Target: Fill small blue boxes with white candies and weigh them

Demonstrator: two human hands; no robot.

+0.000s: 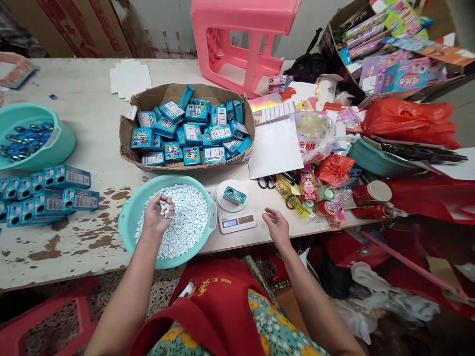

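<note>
We log the step in hand, as we judge it, as taking a small portion of white pieces [190, 225] out of the turquoise bowl [213, 216]. Our left hand [158, 216] is above the heap inside the rim, palm turned up and fingers curled around several loose pieces. Our right hand [277, 228] holds nothing that we can see; its fingers are loosely spread, just beyond the right end of the scale [238, 223] and not touching it. On the scale's round white platform [221, 201] lies one blue box [235, 196]; whether its end is open we cannot tell. The display is lit, but we cannot read its figures with confidence. Behind the bowl, the cardboard carton [127, 143] holds a jumble of similar boxes, and more stand in rows [82, 200] at the left of the table [92, 113]. In our judgement the next move calls for a left hand kept cupped and level, so that nothing drops over the rim between bowl and scale, and for the free right hand to steady the light box if pieces are to go into it.
</note>
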